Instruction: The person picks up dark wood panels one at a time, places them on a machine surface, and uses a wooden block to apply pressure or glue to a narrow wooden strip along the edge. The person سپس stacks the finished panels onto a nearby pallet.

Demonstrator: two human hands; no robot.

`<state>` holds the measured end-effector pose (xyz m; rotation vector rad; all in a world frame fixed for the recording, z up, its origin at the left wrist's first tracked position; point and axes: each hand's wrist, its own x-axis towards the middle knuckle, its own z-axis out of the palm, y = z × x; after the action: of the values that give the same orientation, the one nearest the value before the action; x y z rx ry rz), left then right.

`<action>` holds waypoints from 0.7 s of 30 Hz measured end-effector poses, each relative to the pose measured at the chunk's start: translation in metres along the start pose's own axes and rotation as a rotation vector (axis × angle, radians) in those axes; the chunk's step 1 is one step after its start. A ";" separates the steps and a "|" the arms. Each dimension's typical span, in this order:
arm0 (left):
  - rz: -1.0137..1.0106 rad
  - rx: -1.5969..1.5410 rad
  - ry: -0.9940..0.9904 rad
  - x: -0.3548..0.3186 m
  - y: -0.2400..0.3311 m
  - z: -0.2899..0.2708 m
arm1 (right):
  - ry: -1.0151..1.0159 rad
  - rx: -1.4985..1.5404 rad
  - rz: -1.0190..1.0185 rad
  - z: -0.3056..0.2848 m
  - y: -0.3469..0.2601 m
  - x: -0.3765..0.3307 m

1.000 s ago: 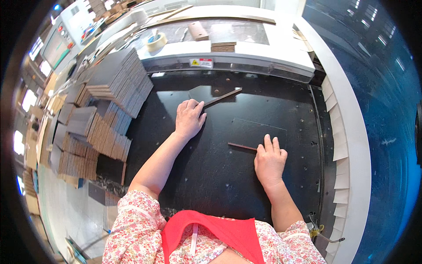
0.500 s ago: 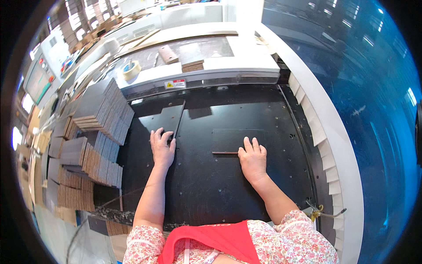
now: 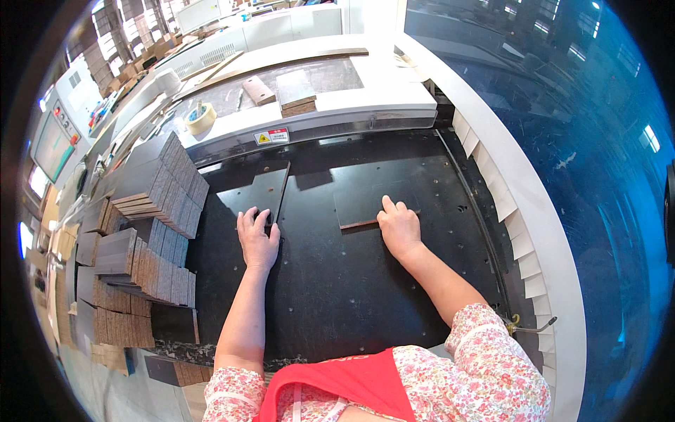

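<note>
Black board (image 3: 256,195) lies just ahead of left hand (image 3: 256,239), long axis running away; right hand (image 3: 399,226) presses second board (image 3: 369,200), fingers flat, slightly spread.

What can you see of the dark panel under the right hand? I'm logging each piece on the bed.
The dark panel is a thin, flat, roughly rectangular sheet, black on its face like the machine bed it lies on, with a brownish, board-like near edge. That near edge looks slightly raised. The right hand rests fingers-down on its near right corner. It lies right of a second, similar panel that the left hand touches; the two are apart.
</note>
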<state>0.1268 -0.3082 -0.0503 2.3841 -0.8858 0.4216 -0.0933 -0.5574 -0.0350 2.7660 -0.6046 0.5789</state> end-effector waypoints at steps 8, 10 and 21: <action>-0.032 0.006 -0.031 0.000 0.006 -0.004 | -0.034 -0.057 0.055 0.041 0.050 0.055; -0.042 0.000 -0.039 0.000 0.010 -0.003 | -0.013 -0.068 0.087 0.051 0.067 0.068; -0.041 0.016 -0.047 0.000 0.015 -0.010 | -0.164 -0.087 0.315 0.094 0.167 0.133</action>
<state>0.1158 -0.3117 -0.0364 2.4314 -0.8552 0.3590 -0.0260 -0.7804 -0.0351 2.6703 -1.0889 0.3764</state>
